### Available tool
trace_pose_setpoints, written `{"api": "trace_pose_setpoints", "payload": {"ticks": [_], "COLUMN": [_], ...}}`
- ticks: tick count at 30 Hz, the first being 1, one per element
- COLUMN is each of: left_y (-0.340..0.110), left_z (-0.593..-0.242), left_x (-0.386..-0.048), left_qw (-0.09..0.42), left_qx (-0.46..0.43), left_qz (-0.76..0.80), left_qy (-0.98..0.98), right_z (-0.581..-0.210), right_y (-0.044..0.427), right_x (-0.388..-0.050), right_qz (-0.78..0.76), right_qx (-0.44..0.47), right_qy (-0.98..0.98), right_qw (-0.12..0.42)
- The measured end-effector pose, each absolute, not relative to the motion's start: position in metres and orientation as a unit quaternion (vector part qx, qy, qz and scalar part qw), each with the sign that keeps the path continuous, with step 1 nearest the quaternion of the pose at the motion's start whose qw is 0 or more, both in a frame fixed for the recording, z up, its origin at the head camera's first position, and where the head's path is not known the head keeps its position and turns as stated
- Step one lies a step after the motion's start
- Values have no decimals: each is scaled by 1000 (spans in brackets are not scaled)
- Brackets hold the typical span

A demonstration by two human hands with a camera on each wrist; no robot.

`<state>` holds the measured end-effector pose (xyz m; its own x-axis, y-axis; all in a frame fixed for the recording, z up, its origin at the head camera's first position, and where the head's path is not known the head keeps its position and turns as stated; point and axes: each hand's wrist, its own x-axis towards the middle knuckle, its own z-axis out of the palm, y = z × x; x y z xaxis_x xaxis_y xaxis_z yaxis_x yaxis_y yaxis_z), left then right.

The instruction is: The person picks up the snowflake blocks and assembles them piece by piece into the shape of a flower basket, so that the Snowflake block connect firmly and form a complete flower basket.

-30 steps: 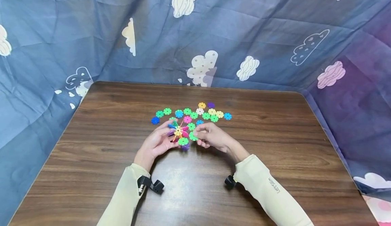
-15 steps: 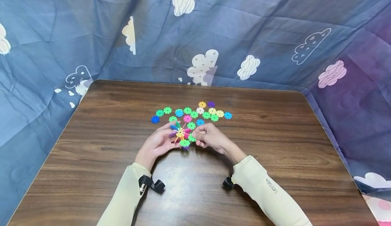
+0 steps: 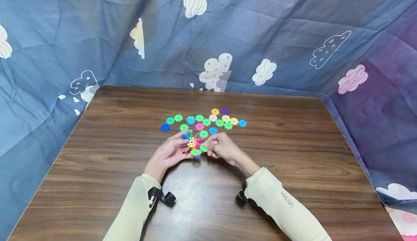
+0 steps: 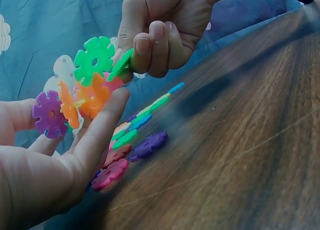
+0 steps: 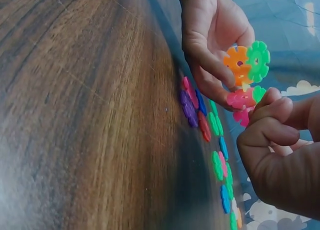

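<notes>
My left hand holds a cluster of interlocking snowflake discs above the table, its fingers and thumb about the sides. Around the cluster's yellow centre stand blue, purple, pink, orange and green discs. From the right, my right hand pinches a green snowflake disc between thumb and forefinger. In the right wrist view this green disc meets a pink disc of the cluster; fingertips cover part of it. Another green disc stands fixed to an orange one in the left wrist view.
Beyond the hands, loose discs lie flat on the brown wooden table, among them a dark blue one, a white one and a light blue one. Blue cloud-print cloth hangs behind the table.
The right hand has moved slightly left and down, bringing its green disc up against the cluster. The cluster has shifted and tilted a little in the left hand.
</notes>
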<state>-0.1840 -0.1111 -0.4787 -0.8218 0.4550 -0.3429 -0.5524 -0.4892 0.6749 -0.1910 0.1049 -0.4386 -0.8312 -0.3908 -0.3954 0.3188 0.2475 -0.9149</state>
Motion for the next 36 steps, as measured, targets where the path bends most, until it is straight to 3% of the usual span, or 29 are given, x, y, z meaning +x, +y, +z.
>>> {"api": "trace_pose_setpoints", "payload": {"ticks": [9,19,36], "left_y": [-110,-110,-110], "left_z": [-477,-480,-469], "left_x": [-184,-187,-186], "left_qw": [286,308,246], "left_qx": [-59,-59,-40], "left_qz": [867,875,893], "left_qy": [404,369,375], "right_z": [-445,-447,-436], "right_y": [101,98,98], "right_x": [-189,-192,-192], "right_qz": [-601,-639,-677], "right_qx": [-19,-9,-5], "right_qy": [753,710,678], "right_qw": [268,297,287]}}
